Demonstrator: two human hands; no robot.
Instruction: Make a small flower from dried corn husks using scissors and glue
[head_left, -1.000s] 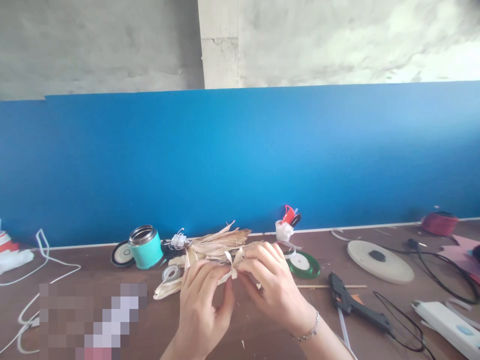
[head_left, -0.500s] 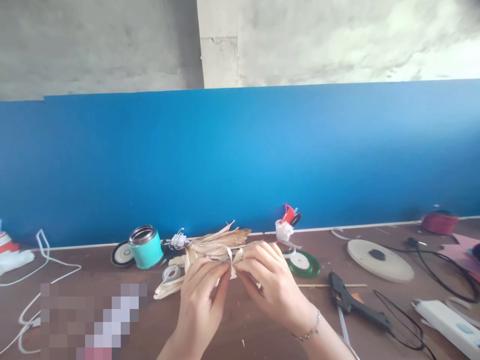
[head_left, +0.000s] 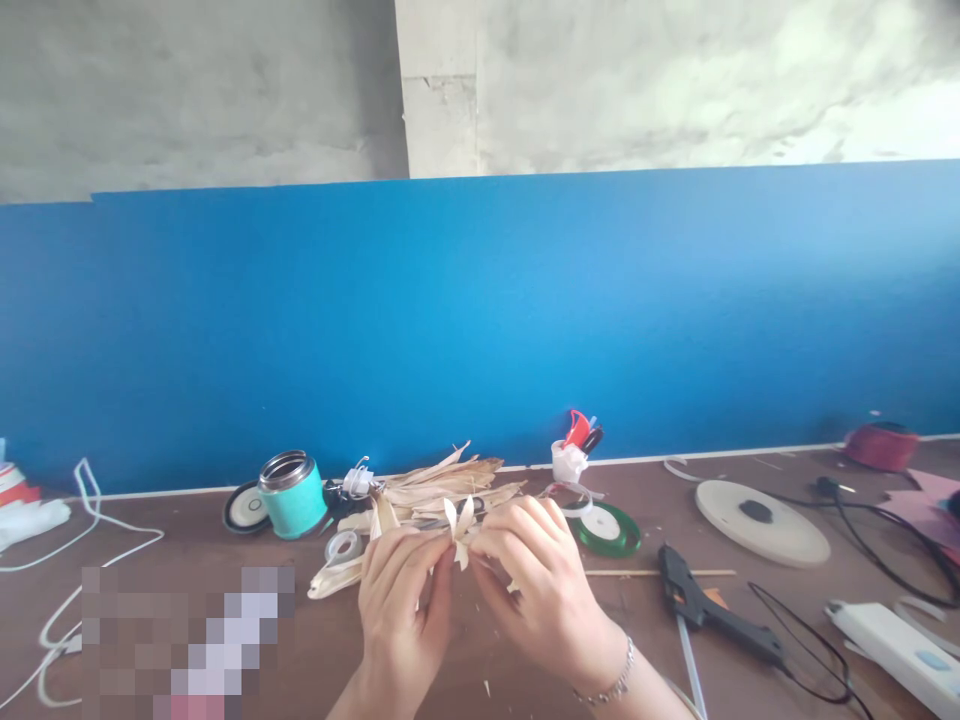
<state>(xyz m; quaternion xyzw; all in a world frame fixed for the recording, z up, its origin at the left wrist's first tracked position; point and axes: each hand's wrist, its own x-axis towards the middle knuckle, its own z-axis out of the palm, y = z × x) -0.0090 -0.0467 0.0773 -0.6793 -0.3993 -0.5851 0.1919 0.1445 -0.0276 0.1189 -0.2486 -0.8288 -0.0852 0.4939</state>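
Note:
Between my two hands is a small cream flower (head_left: 460,528) with pointed petals that look cut from corn husk. My left hand (head_left: 405,590) pinches it from the left between thumb and fingertips. From the other side my right hand (head_left: 536,570) grips its petals, fingers curled and closed; the lower part of the flower is hidden behind the fingers. Just beyond lies a pile of dried corn husks (head_left: 442,480). A roll of clear tape (head_left: 343,546) rests on the husks by my left hand. A green ribbon spool (head_left: 622,535) lies past my right wrist.
A turquoise jar (head_left: 292,500) stands at left beside its lid (head_left: 246,508). At right are a black glue gun (head_left: 712,610), a thin stick (head_left: 660,573), a white disc (head_left: 780,530) and a white power strip (head_left: 900,650). A white cup (head_left: 568,460) holds tools near the blue partition (head_left: 480,320).
The flower's petals now stand spread apart between my fingertips. Both hands have shifted slightly, my right wrist a little lower and to the left.

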